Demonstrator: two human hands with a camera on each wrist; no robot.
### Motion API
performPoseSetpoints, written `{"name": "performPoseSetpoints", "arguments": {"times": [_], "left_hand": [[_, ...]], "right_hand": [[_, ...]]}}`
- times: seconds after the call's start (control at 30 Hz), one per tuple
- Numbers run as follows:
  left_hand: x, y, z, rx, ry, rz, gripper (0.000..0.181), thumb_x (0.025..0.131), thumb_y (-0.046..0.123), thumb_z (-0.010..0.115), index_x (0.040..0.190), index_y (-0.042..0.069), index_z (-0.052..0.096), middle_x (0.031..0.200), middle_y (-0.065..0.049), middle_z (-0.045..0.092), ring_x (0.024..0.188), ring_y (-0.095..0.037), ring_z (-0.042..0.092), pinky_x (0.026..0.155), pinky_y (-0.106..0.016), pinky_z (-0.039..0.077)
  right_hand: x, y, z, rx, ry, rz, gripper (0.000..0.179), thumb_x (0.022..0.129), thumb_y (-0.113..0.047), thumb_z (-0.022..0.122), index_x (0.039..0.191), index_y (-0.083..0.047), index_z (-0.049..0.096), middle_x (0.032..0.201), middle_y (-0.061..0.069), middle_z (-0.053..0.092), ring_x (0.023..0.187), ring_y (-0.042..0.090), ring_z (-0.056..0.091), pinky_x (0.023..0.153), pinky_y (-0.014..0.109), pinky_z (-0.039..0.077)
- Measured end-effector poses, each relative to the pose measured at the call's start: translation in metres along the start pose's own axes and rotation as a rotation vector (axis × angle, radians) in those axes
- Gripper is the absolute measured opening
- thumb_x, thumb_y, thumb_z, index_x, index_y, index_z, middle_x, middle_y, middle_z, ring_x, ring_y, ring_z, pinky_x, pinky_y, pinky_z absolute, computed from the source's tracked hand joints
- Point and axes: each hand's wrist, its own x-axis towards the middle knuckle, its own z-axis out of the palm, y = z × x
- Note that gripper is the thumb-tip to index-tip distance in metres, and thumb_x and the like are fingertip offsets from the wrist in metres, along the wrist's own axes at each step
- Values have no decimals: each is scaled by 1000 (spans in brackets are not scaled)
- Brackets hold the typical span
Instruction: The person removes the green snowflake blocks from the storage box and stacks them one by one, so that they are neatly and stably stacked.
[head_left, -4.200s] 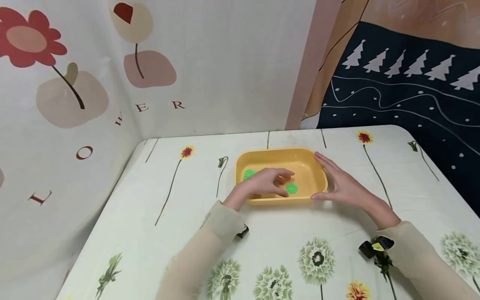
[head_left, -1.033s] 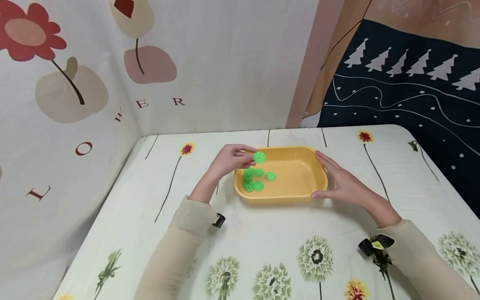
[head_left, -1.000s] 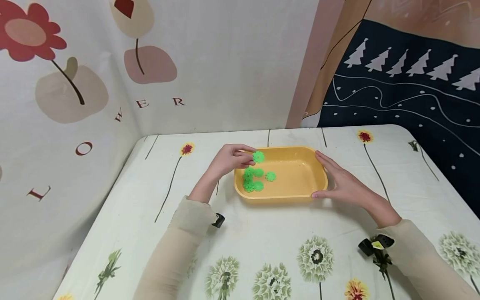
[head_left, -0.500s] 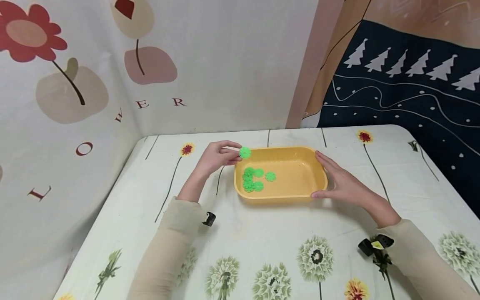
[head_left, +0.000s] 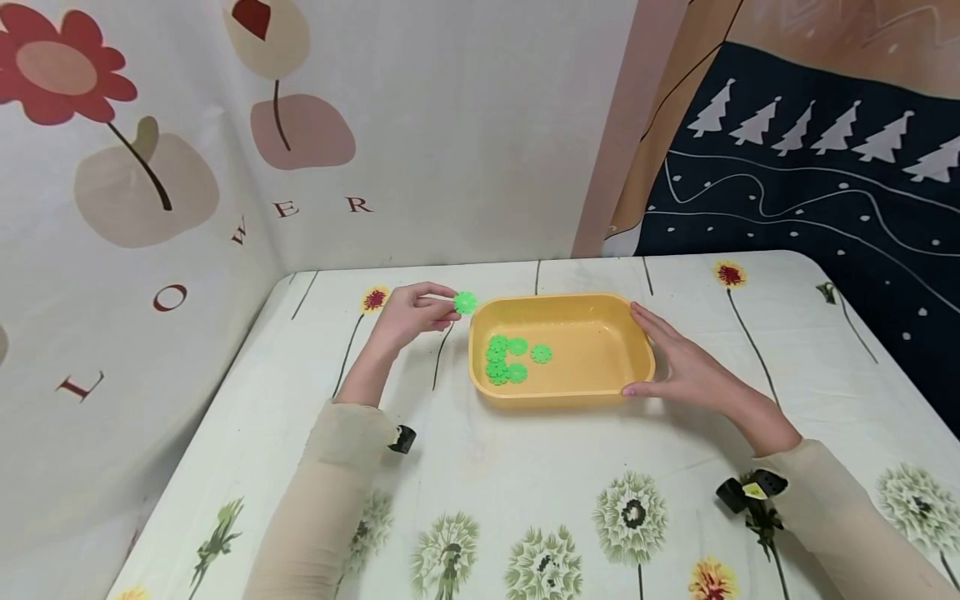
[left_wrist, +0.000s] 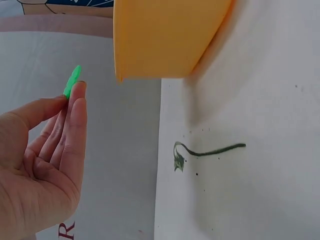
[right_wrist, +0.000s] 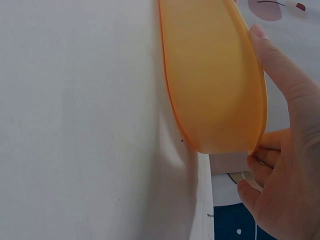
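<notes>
My left hand point(head_left: 411, 315) pinches a green notched plastic disc point(head_left: 465, 302) between thumb and fingertip, off the left end of a yellow tray point(head_left: 592, 302). In the left wrist view that disc point(left_wrist: 73, 82) is seen edge-on, held apart from the tray's wall point(left_wrist: 160, 45). Several similar green discs point(head_left: 497, 360) lie in the tray's left part, some overlapping, with a lone disc point(head_left: 541, 353) a little to their right. My right hand point(head_left: 682, 371) holds the tray's right end, thumb at the near side and fingers at the far corner.
A white cloth with printed flowers covers the table point(head_left: 555, 450). Behind stands a pale curtain point(head_left: 465, 142) with printed lettering, and a dark tree-patterned cloth point(head_left: 810, 183) hangs at the right. A small black camera point(head_left: 402, 439) sits at my left cuff.
My left hand has lifted the disc from over the tray and moved leftward, past its left rim. The right hand and the tray have stayed in place.
</notes>
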Motion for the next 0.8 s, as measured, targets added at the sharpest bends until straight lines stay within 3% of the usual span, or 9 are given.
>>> {"name": "performPoseSetpoints", "arguments": {"times": [0.27,0.47,0.8], "left_hand": [[0,-11,-11,-22,35,-28,30,97,16,65,123,1,63,99,-8,77,87,-11,75,94,-40,56],[1,-21,-22,-2,70,-42,31,98,16,63,125,2,63,107,-12,76,95,-15,75,87,-28,59],[0,-32,-40,-65,105,-74,35,99,13,61,129,-3,59,81,12,73,80,-1,73,86,-27,59]], "right_hand": [[-1,0,0,2,-5,7,116,77,-47,83,161,-10,12,169,8,10,153,40,18,115,68,26],[0,0,0,0,-9,8,116,78,-47,83,161,-11,11,169,7,9,153,40,17,116,68,26],[-1,0,-1,-5,-9,4,116,78,-47,83,161,-12,10,170,7,8,153,41,17,115,68,25]]}}
